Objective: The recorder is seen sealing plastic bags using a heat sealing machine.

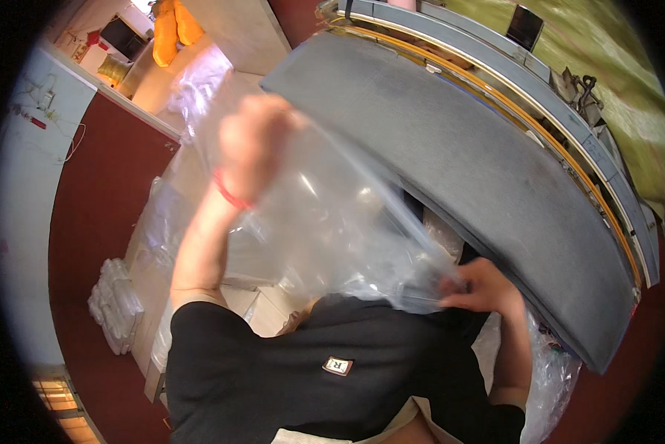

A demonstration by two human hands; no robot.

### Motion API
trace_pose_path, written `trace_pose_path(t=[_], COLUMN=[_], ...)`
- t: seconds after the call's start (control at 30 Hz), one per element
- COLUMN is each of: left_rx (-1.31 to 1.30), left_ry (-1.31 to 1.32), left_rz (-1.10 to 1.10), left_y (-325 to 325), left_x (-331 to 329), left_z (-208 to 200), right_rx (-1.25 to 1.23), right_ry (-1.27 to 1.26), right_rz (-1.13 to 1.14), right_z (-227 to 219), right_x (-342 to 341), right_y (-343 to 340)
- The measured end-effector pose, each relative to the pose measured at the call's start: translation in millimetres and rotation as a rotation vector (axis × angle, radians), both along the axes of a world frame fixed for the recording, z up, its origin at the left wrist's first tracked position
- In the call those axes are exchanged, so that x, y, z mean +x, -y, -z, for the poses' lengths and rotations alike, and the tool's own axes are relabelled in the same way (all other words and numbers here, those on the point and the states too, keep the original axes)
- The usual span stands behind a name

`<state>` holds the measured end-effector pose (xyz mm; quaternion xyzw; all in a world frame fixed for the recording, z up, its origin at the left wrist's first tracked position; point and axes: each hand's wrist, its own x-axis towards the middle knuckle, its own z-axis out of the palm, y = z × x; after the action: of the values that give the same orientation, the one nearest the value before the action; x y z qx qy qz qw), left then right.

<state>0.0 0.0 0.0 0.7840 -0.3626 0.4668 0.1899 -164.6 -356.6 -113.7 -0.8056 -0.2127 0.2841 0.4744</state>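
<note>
A clear plastic sheet or bag (332,214) stretches between my two hands in front of my chest. My left hand (255,144), blurred by motion and with a red band at the wrist, is closed at its upper left corner, raised over the wooden surface. Lower down on the right, my right hand (480,287) pinches the opposite end, close to my black shirt. One taut edge of the plastic runs diagonally from hand to hand, beside the long grey padded surface (451,148).
Orange-yellow rails (495,81) edge the grey surface's far side. Folded clear plastic (116,305) lies in a stack at the left, and loose clear plastic (558,381) hangs at the lower right. Metal tools (586,96) and a dark phone-like slab (525,28) sit at the far right.
</note>
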Motion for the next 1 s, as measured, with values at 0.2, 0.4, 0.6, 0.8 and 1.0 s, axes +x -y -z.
trace_pose_path(t=[0.2,0.4,0.6,0.8,1.0], left_rx=[-0.284,0.712,1.186,0.141,0.218], left_ry=[-0.181,-1.002,-0.95,-0.134,-0.221], left_rz=[0.121,0.666,-0.087,-0.525,0.012], left_y=[-9.3,54.0,-20.9,-79.8,15.0], left_x=[20.0,-27.2,91.8,201.1,194.9], left_z=[-16.3,65.6,97.7,-49.5,55.0], right_rx=[-0.719,-0.988,-1.161,-0.836,-0.705], right_ry=[0.351,0.747,0.83,0.427,0.486], right_rz=[0.713,2.072,1.909,1.41,1.509], right_z=[5.9,-49.4,-62.9,-6.6,27.8], right_x=[-152.9,-384.3,-419.5,-285.3,-208.4], right_y=[158.4,349.5,389.1,380.0,335.2])
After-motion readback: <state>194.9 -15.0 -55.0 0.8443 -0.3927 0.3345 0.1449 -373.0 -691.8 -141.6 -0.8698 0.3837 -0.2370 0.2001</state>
